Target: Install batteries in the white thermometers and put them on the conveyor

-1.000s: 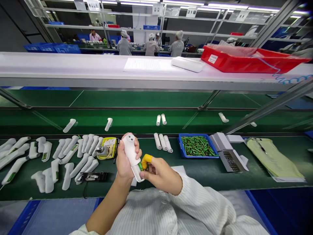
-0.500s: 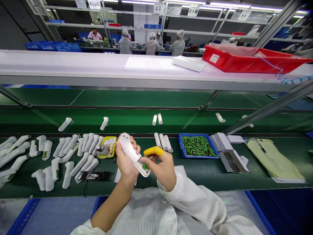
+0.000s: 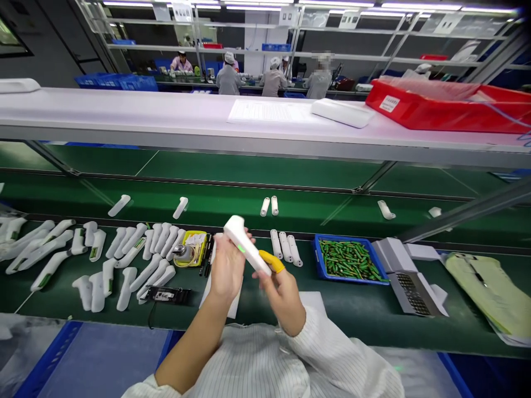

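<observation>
A white infrared thermometer with an angled head is held up in front of my body, a small green light glowing on its side. My right hand pinches its lower end, a yellow finger cot covering the index finger. Behind the upper part lies my left hand, palm turned up, with fingertips showing past the far side of the thermometer. Its battery opening is not visible from here. To the right, a blue tray contains many green batteries. White battery covers lie beyond my right hand.
Several white thermometers crowd the left bench. Near them are a yellow basket and a black device. Boxes and yellowish papers lie right. A shelf with a red bin crosses ahead; people work beyond.
The thermometer has been turned over, so its open battery compartment with green batteries no longer shows and a green light does. My right fingers moved from the compartment to its lower end.
</observation>
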`<state>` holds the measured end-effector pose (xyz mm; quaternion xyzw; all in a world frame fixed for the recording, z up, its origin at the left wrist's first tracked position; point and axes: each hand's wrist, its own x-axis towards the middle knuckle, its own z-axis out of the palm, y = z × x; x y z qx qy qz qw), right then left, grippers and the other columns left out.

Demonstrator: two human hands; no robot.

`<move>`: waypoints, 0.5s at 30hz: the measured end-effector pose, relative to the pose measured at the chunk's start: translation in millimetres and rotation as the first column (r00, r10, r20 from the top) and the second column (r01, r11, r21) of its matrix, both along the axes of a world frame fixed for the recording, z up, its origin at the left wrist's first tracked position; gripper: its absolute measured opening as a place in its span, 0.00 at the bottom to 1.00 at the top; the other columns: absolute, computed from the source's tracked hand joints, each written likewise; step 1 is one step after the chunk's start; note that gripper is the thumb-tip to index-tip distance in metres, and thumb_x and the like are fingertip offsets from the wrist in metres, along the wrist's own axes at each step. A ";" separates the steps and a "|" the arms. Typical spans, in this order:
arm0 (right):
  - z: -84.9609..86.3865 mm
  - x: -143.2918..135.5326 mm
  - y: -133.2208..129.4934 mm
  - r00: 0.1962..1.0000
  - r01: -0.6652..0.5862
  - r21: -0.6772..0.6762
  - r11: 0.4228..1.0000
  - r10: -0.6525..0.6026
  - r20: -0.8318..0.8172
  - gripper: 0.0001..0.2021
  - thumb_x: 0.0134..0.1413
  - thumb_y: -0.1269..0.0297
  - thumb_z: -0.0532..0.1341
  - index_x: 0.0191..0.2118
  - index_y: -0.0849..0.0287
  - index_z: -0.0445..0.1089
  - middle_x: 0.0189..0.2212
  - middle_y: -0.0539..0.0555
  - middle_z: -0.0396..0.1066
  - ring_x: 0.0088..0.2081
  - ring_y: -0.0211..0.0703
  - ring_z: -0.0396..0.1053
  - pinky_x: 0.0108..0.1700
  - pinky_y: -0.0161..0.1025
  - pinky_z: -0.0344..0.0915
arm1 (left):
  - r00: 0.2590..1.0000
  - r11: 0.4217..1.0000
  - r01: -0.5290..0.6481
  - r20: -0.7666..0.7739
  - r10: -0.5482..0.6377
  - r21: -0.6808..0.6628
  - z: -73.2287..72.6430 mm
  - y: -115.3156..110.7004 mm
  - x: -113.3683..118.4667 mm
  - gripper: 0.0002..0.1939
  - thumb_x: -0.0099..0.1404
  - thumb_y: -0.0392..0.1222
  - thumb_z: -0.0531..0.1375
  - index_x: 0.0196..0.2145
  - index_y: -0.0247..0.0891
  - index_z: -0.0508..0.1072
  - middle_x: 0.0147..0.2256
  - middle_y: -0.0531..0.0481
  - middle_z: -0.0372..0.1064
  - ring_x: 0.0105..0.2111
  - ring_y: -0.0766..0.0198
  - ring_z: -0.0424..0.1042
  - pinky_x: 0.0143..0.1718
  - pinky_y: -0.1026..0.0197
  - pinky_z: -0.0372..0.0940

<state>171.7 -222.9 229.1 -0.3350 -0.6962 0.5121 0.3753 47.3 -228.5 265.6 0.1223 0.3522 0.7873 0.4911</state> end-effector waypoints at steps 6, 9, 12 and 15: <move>-3.2 -2.1 16.4 0.947 -0.189 -0.375 0.907 0.067 -0.315 0.17 0.58 0.53 0.57 0.47 0.59 0.63 0.23 0.49 0.67 0.20 0.35 0.61 0.23 0.34 0.58 | 0.927 0.978 0.164 -0.318 -0.198 -0.132 -16.9 0.8 -6.8 0.23 0.56 0.49 0.63 0.48 0.37 0.69 0.40 0.44 0.71 0.36 0.61 0.70 0.24 0.67 0.63; -7.1 -2.3 22.5 0.943 -0.200 -0.419 0.886 0.057 -0.329 0.18 0.57 0.52 0.58 0.47 0.59 0.64 0.23 0.50 0.68 0.20 0.34 0.62 0.22 0.33 0.57 | 0.910 0.976 0.151 -0.362 -0.200 -0.159 -28.9 8.4 -10.8 0.23 0.57 0.50 0.63 0.47 0.36 0.69 0.40 0.44 0.72 0.37 0.61 0.70 0.28 0.66 0.64; -9.7 -4.0 27.5 0.926 -0.248 -0.521 0.817 0.042 -0.375 0.18 0.57 0.51 0.58 0.45 0.61 0.65 0.26 0.53 0.71 0.20 0.33 0.63 0.19 0.31 0.55 | 0.902 0.932 0.307 -0.254 -0.349 -0.190 -40.0 16.3 -17.4 0.25 0.53 0.53 0.65 0.45 0.36 0.71 0.39 0.44 0.72 0.34 0.63 0.70 0.27 0.66 0.63; -18.4 -7.1 34.1 0.915 -0.287 -0.634 0.719 0.010 -0.403 0.21 0.56 0.47 0.56 0.43 0.62 0.65 0.29 0.56 0.72 0.20 0.33 0.64 0.18 0.30 0.54 | 0.871 0.892 0.385 -0.228 -0.436 -0.235 -56.5 28.1 -24.0 0.30 0.45 0.59 0.67 0.40 0.35 0.72 0.35 0.45 0.72 0.27 0.65 0.68 0.26 0.63 0.63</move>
